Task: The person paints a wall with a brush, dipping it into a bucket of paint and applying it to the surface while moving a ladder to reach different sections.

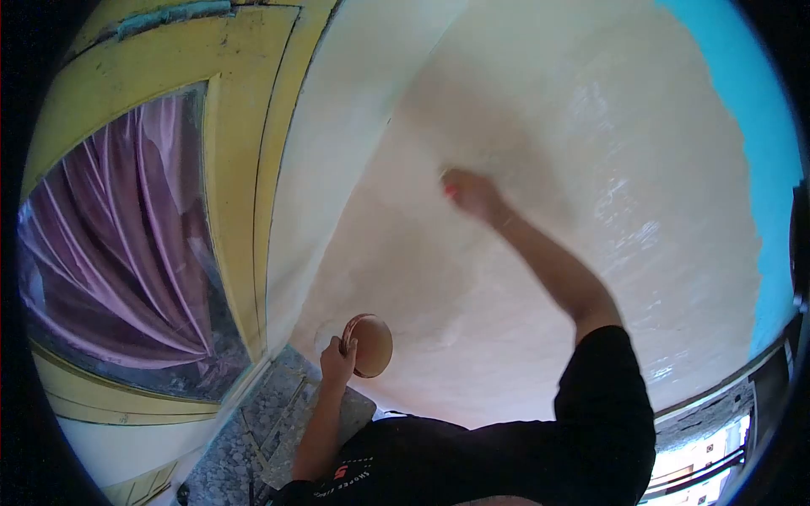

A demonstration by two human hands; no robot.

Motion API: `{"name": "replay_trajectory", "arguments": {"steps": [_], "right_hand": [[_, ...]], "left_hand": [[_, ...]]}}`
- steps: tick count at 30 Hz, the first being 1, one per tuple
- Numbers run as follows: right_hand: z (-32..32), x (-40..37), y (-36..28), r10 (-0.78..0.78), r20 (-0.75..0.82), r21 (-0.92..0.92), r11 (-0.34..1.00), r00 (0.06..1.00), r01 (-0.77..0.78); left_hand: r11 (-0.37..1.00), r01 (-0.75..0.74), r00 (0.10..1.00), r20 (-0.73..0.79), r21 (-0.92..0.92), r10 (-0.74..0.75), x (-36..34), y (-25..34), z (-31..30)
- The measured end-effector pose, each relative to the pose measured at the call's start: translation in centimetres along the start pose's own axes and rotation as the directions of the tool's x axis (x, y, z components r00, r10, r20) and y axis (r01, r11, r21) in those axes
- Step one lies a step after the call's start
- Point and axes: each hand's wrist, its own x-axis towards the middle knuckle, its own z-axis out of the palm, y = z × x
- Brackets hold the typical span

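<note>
My left hand (338,364) is closed on the rim of a round, shallow container (374,347). Its visible face is tan, close to the colour of the wall. My right hand (474,194) is raised at the pale peach wall (506,337), with the fingers closed and blurred by motion. A small red bit (450,191) shows at those fingers, but the thing it belongs to cannot be made out. Glossy, wet-looking patches (620,202) shine on the wall to the right of my right arm.
On the left is a yellow window frame (240,169) with a mauve curtain (126,244) behind the glass. Bright blue paint (772,110) borders the peach area on the right. A speckled grey surface (228,447) lies below my left arm.
</note>
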Motion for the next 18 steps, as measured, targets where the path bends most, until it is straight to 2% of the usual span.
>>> {"name": "replay_trajectory", "arguments": {"steps": [1, 2, 3, 4, 5, 7, 8, 10, 12, 13, 14, 15, 16, 17, 18], "right_hand": [[-4.2, 0.7, 1.3, -0.060, -0.148, -0.075, 0.996, 0.987, 0.049], [-9.1, 1.8, 2.1, -0.008, -0.098, -0.255, 0.967, 0.995, -0.018], [-12.6, 2.7, 5.0, -0.170, -0.328, -0.256, 0.963, 0.929, 0.086], [-17.3, 3.3, 5.0, -0.183, -0.417, -0.390, 0.921, 0.891, 0.007], [-21.7, 3.8, 4.0, -0.075, -0.475, -0.391, 0.911, 0.877, -0.134], [-26.9, 4.5, 1.9, -0.270, -0.623, -0.594, 0.774, 0.734, -0.220], [-27.0, 4.4, 2.2, -0.266, -0.625, -0.596, 0.770, 0.734, -0.229], [-25.7, 4.2, 2.4, -0.287, -0.607, -0.570, 0.807, 0.741, -0.155], [-18.9, 3.1, 3.8, -0.174, -0.439, -0.544, 0.832, 0.881, -0.106], [-14.1, 2.3, 3.8, -0.160, -0.357, -0.506, 0.861, 0.920, -0.046], [-10.1, 1.0, 2.9, -0.112, -0.167, -0.499, 0.867, 0.980, 0.014], [-6.9, 0.0, 0.1, 0.009, -0.006, -0.414, 0.910, 1.000, -0.011], [-3.4, -1.5, -1.3, -0.103, -0.025, -0.369, 0.925, 0.994, 0.086], [-1.1, -2.4, -3.2, -0.017, 0.034, -0.156, 0.988, 0.999, 0.022], [0.4, -3.4, -4.7, 0.000, 0.027, -0.052, 0.999, 1.000, 0.002]], "left_hand": [[1.000, 0.003, 1.000, 0.002, 0.001, -0.003, 0.1, 0.1, -0.2], [1.000, 0.006, 1.000, 0.014, -0.004, -0.006, 0.2, 0.2, -0.3], [1.000, 0.012, 1.000, 0.028, -0.008, -0.011, 0.1, 0.3, -0.2], [1.000, 0.017, 0.999, 0.032, -0.010, -0.017, 0.1, 0.3, -0.1], [0.999, 0.019, 1.000, 0.023, -0.034, -0.018, 0.2, 0.2, 0.1], [0.999, 0.008, 1.000, 0.022, -0.054, -0.006, 0.4, 0.0, 0.5], [0.998, 0.005, 1.000, 0.018, -0.061, -0.004, 0.4, -0.1, 0.6], [0.998, -0.007, 1.000, 0.019, -0.064, 0.008, 0.4, -0.2, 0.7], [0.999, -0.027, 0.999, 0.023, -0.045, 0.028, 0.4, -0.4, 0.7], [0.999, -0.032, 0.999, 0.018, -0.042, 0.033, 0.3, -0.2, 0.4], [1.000, -0.017, 1.000, 0.020, -0.021, 0.018, 0.1, 0.3, 0.0], [1.000, -0.003, 1.000, 0.018, -0.004, 0.003, 0.2, 0.7, -0.1], [1.000, -0.005, 1.000, 0.006, -0.007, 0.005, 0.0, 0.7, 0.0], [1.000, 0.010, 1.000, 0.011, -0.018, -0.010, -0.1, 0.5, 0.0], [0.999, 0.025, 1.000, 0.015, -0.027, -0.025, 0.0, 0.4, -0.1]]}}
